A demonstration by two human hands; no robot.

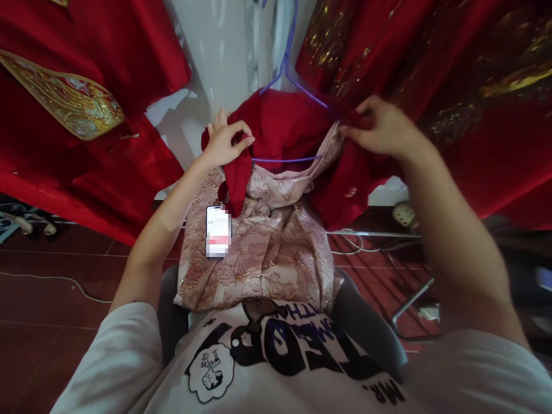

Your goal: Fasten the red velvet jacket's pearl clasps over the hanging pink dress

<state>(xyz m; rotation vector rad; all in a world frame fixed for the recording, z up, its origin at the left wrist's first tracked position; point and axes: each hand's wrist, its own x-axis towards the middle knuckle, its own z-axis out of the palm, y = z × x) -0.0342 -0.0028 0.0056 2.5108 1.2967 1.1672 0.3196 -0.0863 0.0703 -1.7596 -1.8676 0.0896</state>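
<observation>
Red cloth (284, 123) is held up in front of the person, draped on a purple hanger (286, 63) whose lower bar crosses in front of it. At its left side, the cloth is pinched in the left hand (226, 140), with the thumb and index finger curled into a ring and their tips brought nearly together. At the upper right, the cloth is gripped in the right hand (379, 127), with the thumb and fingers closed on it beside the end of the hanger. Below, a pink floral brocade garment (245, 282) is spread over the lap, and its pale-lined edge is raised to the right fingertips; whether it is joined to the red cloth cannot be told. A smartphone (218, 233) with a lit, partly pixelated screen is laid on the left part of the brocade. Grey trousers (371, 322) and a printed white T-shirt (276, 368) are worn by the person. The pale wall (219, 52) behind is flanked by a red gold-embroidered garment (142, 52) on the left and red gold-trimmed fabric (401, 57) on the right. On the reddish tiled floor (47, 305), a light-coloured clog (404, 215) and a white cable (356, 244) are seen.
</observation>
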